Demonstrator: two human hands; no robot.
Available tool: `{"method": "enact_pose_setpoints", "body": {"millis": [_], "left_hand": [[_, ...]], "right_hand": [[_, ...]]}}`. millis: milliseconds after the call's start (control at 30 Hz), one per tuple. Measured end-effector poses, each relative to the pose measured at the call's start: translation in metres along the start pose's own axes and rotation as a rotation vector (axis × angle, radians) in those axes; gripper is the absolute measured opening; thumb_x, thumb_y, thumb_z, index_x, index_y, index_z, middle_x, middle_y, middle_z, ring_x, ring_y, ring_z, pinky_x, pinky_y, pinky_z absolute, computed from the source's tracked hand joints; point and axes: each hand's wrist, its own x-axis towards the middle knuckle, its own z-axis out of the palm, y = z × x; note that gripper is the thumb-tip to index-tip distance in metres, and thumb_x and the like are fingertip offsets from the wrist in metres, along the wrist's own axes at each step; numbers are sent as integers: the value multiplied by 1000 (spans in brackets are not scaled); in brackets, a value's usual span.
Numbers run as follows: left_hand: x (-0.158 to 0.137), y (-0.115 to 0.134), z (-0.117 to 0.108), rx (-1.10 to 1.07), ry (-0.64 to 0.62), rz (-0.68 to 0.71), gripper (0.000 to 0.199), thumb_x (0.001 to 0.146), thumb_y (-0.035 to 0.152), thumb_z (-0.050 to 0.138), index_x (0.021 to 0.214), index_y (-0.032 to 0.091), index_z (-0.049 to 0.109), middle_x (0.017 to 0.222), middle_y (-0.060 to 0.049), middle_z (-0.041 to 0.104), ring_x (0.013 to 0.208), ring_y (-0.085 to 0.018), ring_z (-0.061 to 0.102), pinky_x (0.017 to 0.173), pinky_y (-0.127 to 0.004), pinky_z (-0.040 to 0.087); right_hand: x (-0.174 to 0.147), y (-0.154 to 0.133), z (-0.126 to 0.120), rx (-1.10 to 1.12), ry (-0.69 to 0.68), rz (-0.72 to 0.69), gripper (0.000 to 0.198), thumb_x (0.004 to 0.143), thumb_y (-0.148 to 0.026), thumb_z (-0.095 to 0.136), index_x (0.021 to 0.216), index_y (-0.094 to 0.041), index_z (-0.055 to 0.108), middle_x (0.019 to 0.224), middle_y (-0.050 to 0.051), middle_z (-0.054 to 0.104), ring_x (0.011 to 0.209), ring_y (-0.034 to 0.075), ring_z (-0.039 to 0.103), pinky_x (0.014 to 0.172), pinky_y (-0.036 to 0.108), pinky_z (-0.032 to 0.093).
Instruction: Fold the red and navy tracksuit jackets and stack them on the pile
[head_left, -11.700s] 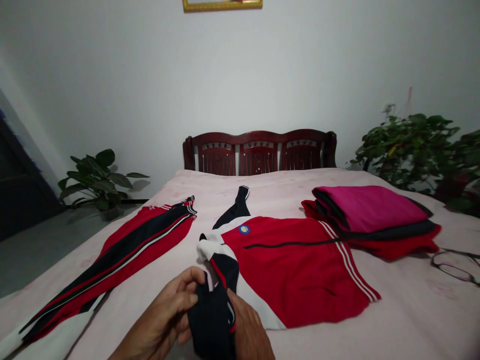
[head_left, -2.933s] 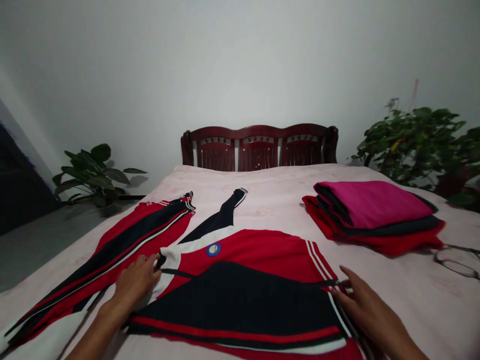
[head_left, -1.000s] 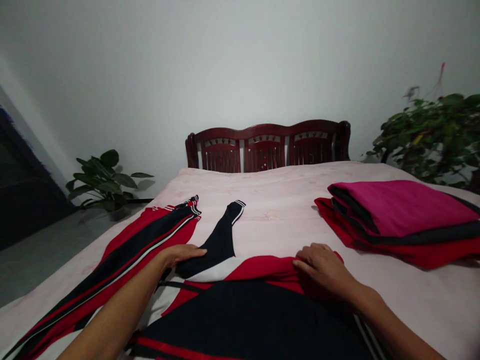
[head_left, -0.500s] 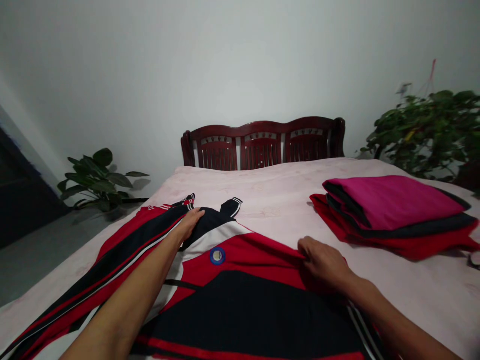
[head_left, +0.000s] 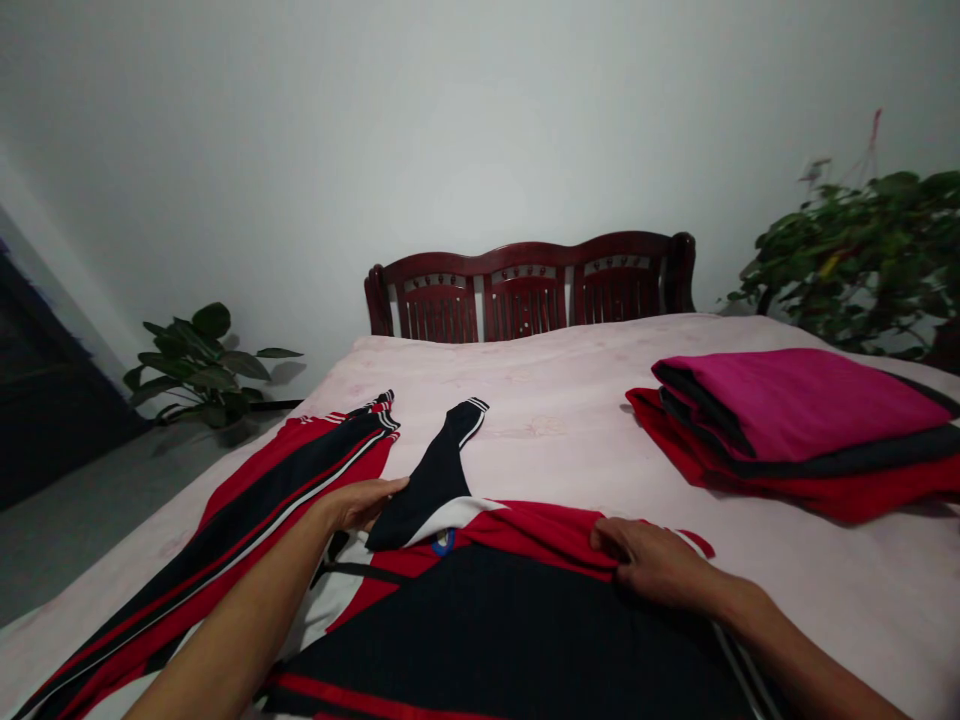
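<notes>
Two hands hold one jacket (head_left: pixel 525 630), which fills the lower middle of the frame, a broad dark section nearest and a red edge beyond it. Right of centre, the right hand (head_left: pixel 651 562) has its grip closed, thumb and fingers pinching the bunched red edge. Left of centre, the left hand (head_left: pixel 367 502) closes its grip on the dark sleeve (head_left: pixel 426 482), close to the white shoulder band; its lower fingers are partly hidden. A blue badge (head_left: pixel 444 543) shows half covered under the folded red cloth. At left lie striped trousers (head_left: pixel 300 490); at right, a folded stack (head_left: pixel 810 405) topped in magenta. All rest on a pink bed (head_left: pixel 555 400), its dark wooden headboard (head_left: pixel 525 295) at upper centre, with leafy plants (head_left: pixel 202 370) on either side.
</notes>
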Motion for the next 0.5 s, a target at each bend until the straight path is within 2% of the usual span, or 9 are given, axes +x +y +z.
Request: {"method": "enact_pose_setpoints", "body": {"millis": [100, 167, 233, 300, 400, 500], "left_hand": [[18, 18, 11, -12, 31, 25, 58, 47, 58, 86, 84, 17, 71, 86, -10, 77, 87, -29, 72, 73, -35, 57], [25, 33, 28, -28, 46, 92, 54, 49, 50, 87, 86, 16, 70, 86, -10, 77, 87, -29, 71, 76, -34, 56], [24, 46, 50, -47, 32, 193, 58, 53, 42, 86, 102, 16, 69, 94, -8, 76, 90, -26, 70, 79, -33, 55], [15, 54, 72, -52, -12, 285, 72, 55, 34, 86, 122, 21, 62, 105, -5, 74, 93, -24, 69, 82, -32, 54], [-8, 55, 95, -4, -183, 323, 92, 55, 25, 87, 140, 26, 49, 114, -5, 71, 95, -23, 68, 80, -31, 53], [-26, 48, 100, 68, -420, 269, 98, 62, 25, 85, 148, 31, 38, 125, -6, 66, 100, -23, 66, 80, -30, 52]], "right_hand": [[6, -4, -7, 73, -30, 25, 26, 66, -17, 57, 90, -25, 64, 91, 1, 68, 82, 21, 60, 67, 30, 36], [13, -4, -8, 181, -46, 37, 20, 74, -30, 58, 91, -24, 66, 91, 2, 69, 81, 21, 61, 69, 31, 39], [23, -5, -6, 341, -23, 15, 25, 80, -39, 57, 95, -22, 67, 94, 3, 70, 84, 21, 62, 74, 31, 43], [39, -11, 0, 557, 19, -4, 32, 82, -45, 56, 99, -20, 66, 95, 5, 70, 85, 20, 62, 77, 32, 45], [69, -31, 17, 981, -20, -4, 37, 84, -53, 56, 95, -19, 65, 81, 2, 68, 74, 18, 61, 75, 32, 49], [103, -59, 39, 1450, -119, 62, 34, 85, -49, 60, 91, -16, 65, 78, 4, 70, 75, 19, 65, 78, 33, 52]]}}
